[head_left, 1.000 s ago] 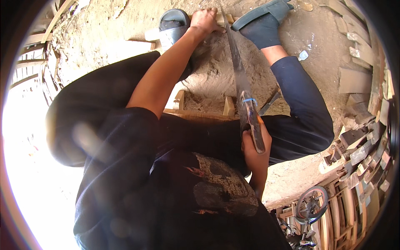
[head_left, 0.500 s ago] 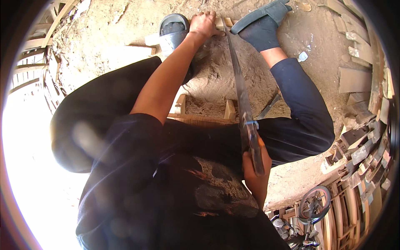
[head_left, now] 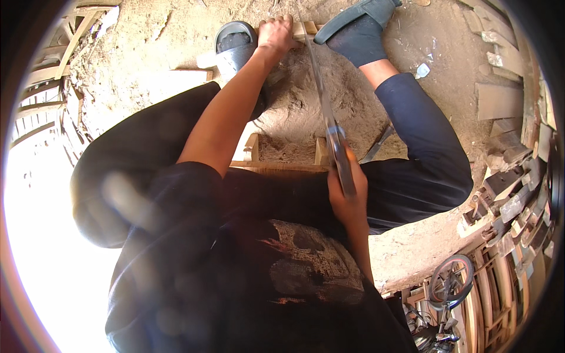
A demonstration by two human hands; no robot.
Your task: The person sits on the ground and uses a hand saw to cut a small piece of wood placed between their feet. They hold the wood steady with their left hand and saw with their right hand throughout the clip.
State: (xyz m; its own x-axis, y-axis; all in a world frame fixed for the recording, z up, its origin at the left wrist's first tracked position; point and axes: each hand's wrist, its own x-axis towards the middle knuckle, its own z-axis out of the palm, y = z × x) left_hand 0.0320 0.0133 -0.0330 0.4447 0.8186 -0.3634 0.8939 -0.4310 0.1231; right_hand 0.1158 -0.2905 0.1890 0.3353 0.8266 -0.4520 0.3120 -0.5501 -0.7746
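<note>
Saw (head_left: 324, 100) seems stiff to me, best held by its handle (head_left: 342, 167), where right hand (head_left: 358, 191) grips. Left hand (head_left: 275, 34) clasps wood (head_left: 310, 27).

We count one left hand (head_left: 275, 35), one right hand (head_left: 348, 187), one saw (head_left: 322, 88) and at least one pale piece of wood (head_left: 311, 27) at its blade. We find two sandals (head_left: 236, 54), two trouser legs (head_left: 426, 126), two short wooden uprights (head_left: 321, 152) and one dark, narrow object (head_left: 378, 143). At the lower right we see one spoked wheel (head_left: 450, 283), with wooden offcuts (head_left: 513, 206) too many to count.
</note>
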